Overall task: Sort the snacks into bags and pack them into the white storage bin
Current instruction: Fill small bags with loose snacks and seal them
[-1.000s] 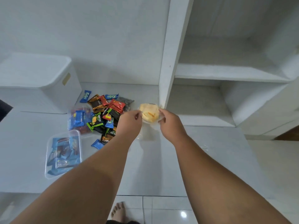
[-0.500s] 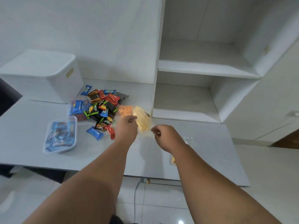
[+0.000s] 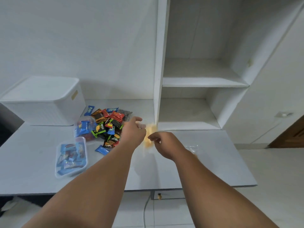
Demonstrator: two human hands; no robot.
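A clear bag of yellow snacks (image 3: pixel 148 137) hangs just above the table, blurred by motion. My left hand (image 3: pixel 132 131) holds its upper left edge and my right hand (image 3: pixel 162 144) pinches its right side. Left of my hands lies a pile of loose snacks (image 3: pixel 107 124) in red, black, green and blue wrappers. A clear bag of blue snacks (image 3: pixel 83 129) lies beside the pile. The white storage bin (image 3: pixel 41 102) stands at the back left with its lid on.
A clear plastic container (image 3: pixel 70 157) with blue wrapped snacks sits front left on the grey table (image 3: pixel 205 162). A crumpled clear bag (image 3: pixel 191 148) lies right of my right wrist. White shelves (image 3: pixel 197 81) rise at the back right. The table's front edge is near my forearms.
The view has pulled back and up. Both hands with the yellow snack bag have moved slightly away from the shelf post, and the bag now hangs narrower between them.
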